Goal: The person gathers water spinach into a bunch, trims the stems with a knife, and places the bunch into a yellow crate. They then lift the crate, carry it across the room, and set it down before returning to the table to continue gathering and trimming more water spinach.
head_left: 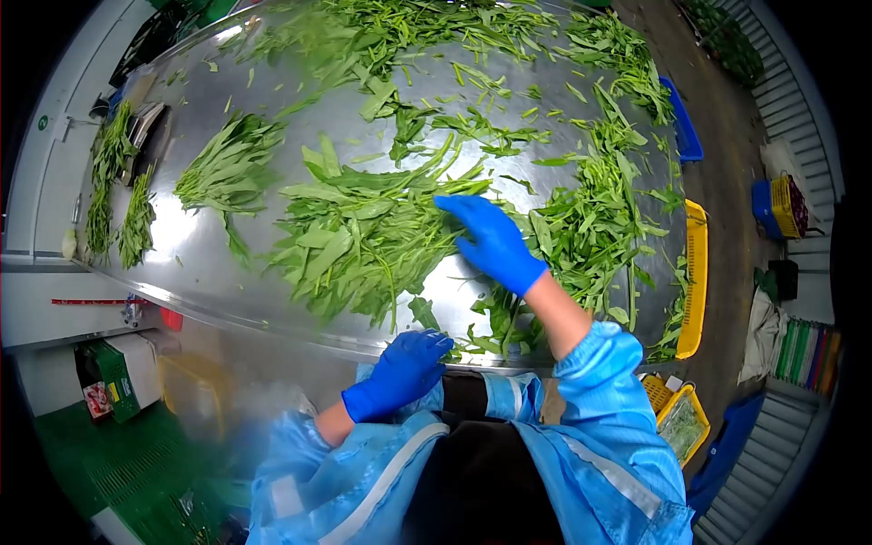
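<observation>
My right hand (491, 242), in a blue glove, reaches over the metal table with its fingers spread, at the stem ends of a large pile of leafy greens (350, 241). Nothing shows between its fingers. Close to the table's near edge, my left hand (400, 371), also gloved in blue, has its fingers curled together; whatever they hold, if anything, is hidden. A heap of loose greens (590, 218) lies right of my right hand. Further left on the table is a smaller bunch of greens (232, 168).
More greens (391, 32) cover the far side of the metal table (195, 263). Small bunches (136, 222) lie at its left end. A yellow basket (695, 282) and a blue one (683, 123) stand along the right edge. Another yellow basket (686, 422) is at the lower right.
</observation>
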A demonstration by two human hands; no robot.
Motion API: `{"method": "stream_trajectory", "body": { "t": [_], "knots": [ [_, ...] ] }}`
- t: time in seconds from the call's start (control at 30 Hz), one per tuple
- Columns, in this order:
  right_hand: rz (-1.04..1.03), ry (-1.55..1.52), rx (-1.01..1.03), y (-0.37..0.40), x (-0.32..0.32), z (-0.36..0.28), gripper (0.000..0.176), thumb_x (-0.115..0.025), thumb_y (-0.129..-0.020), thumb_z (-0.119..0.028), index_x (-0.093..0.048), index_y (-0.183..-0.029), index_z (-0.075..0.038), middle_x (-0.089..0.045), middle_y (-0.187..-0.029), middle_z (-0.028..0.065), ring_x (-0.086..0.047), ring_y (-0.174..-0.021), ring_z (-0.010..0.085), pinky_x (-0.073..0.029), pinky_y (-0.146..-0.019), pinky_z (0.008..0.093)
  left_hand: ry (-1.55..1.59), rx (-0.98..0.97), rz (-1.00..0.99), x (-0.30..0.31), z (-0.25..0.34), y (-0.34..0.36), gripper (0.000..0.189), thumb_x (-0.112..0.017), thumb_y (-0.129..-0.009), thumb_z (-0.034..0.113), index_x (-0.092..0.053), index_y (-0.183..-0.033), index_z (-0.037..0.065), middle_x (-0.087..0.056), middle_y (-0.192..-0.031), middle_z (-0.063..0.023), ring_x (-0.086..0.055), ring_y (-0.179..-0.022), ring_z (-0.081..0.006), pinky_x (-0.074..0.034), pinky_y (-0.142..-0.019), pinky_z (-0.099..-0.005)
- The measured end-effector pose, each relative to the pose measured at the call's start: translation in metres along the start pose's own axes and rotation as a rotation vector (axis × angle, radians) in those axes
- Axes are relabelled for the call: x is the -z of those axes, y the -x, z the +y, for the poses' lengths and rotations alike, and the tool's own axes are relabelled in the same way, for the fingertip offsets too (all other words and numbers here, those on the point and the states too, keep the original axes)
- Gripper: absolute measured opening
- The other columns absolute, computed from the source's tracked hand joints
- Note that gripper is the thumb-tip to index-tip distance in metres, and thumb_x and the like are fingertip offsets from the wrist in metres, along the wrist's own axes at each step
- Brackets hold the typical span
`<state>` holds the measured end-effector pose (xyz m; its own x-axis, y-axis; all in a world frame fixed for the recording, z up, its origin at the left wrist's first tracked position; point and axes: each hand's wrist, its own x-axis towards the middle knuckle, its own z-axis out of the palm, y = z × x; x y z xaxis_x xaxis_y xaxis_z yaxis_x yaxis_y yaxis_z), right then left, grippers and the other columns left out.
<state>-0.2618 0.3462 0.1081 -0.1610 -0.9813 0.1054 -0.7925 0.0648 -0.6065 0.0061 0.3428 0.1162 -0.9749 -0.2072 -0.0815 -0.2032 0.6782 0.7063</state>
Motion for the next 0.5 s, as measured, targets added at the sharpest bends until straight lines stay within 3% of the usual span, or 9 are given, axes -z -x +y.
{"method": "stream_trajectory", "body": {
  "t": [0.07, 0.17, 0.2, 0.3, 0.33, 0.5],
  "knots": [
    [-0.052, 0.096, 0.143, -0.027, -0.020, 0.006, 0.076, -0.065, -0.074, -0.009, -0.035, -0.143, -0.016, -0.044, -0.138, 0.0174, -0.039, -0.130, 0.0343, -0.033, -0.109, 0.0437, 0.000, 0.001, -0.005, 0.001, -0.002, 0.001, 0.043, -0.065, -0.079, 0.018, -0.056, -0.121, 0.009, -0.058, -0.116, -0.0149, -0.053, -0.110, -0.0334, -0.041, -0.096, -0.0425],
    [-0.231, 0.135, 0.135, -0.040, -0.049, 0.014, 0.086, -0.070, -0.071, -0.017, -0.028, -0.147, -0.015, -0.038, -0.142, 0.0191, -0.033, -0.132, 0.0386, -0.026, -0.112, 0.0452, -0.017, 0.044, -0.053, 0.002, -0.008, 0.006, 0.046, -0.064, -0.081, 0.018, -0.054, -0.125, 0.010, -0.057, -0.120, -0.0138, -0.053, -0.112, -0.0320, -0.042, -0.095, -0.0424],
    [-0.260, 0.185, 0.148, -0.041, -0.051, 0.012, 0.101, -0.077, -0.065, -0.029, -0.022, -0.149, -0.014, -0.033, -0.145, 0.0196, -0.029, -0.135, 0.0398, -0.022, -0.114, 0.0480, -0.024, 0.065, -0.074, 0.003, -0.011, 0.007, 0.047, -0.063, -0.081, 0.018, -0.053, -0.127, 0.010, -0.057, -0.122, -0.0132, -0.052, -0.114, -0.0315, -0.042, -0.095, -0.0424],
    [-0.349, 0.243, 0.144, -0.045, -0.048, 0.007, 0.111, -0.082, -0.059, -0.036, -0.021, -0.149, -0.016, -0.030, -0.148, 0.0192, -0.026, -0.137, 0.0396, -0.020, -0.114, 0.0502, -0.029, 0.096, -0.056, 0.004, -0.025, 0.010, 0.047, -0.063, -0.081, 0.019, -0.053, -0.126, 0.010, -0.057, -0.122, -0.0122, -0.052, -0.115, -0.0304, -0.041, -0.096, -0.0417],
    [-0.405, 0.295, 0.143, -0.051, -0.046, 0.005, 0.121, -0.086, -0.053, -0.040, -0.018, -0.150, -0.017, -0.026, -0.150, 0.0196, -0.024, -0.139, 0.0390, -0.018, -0.114, 0.0519, -0.030, 0.093, -0.063, 0.006, -0.028, 0.009, 0.047, -0.063, -0.081, 0.019, -0.053, -0.126, 0.009, -0.057, -0.122, -0.0119, -0.052, -0.115, -0.0301, -0.041, -0.097, -0.0415],
    [-0.447, 0.402, 0.137, -0.085, -0.052, 0.012, 0.130, -0.089, -0.046, -0.039, -0.015, -0.150, -0.018, -0.023, -0.151, 0.0210, -0.022, -0.139, 0.0397, -0.017, -0.114, 0.0536, -0.073, -0.048, -0.059, 0.007, -0.034, -0.001, 0.041, -0.063, -0.079, 0.016, -0.057, -0.118, 0.005, -0.059, -0.114, -0.0140, -0.055, -0.108, -0.0300, -0.041, -0.095, -0.0402]
  ]
}}
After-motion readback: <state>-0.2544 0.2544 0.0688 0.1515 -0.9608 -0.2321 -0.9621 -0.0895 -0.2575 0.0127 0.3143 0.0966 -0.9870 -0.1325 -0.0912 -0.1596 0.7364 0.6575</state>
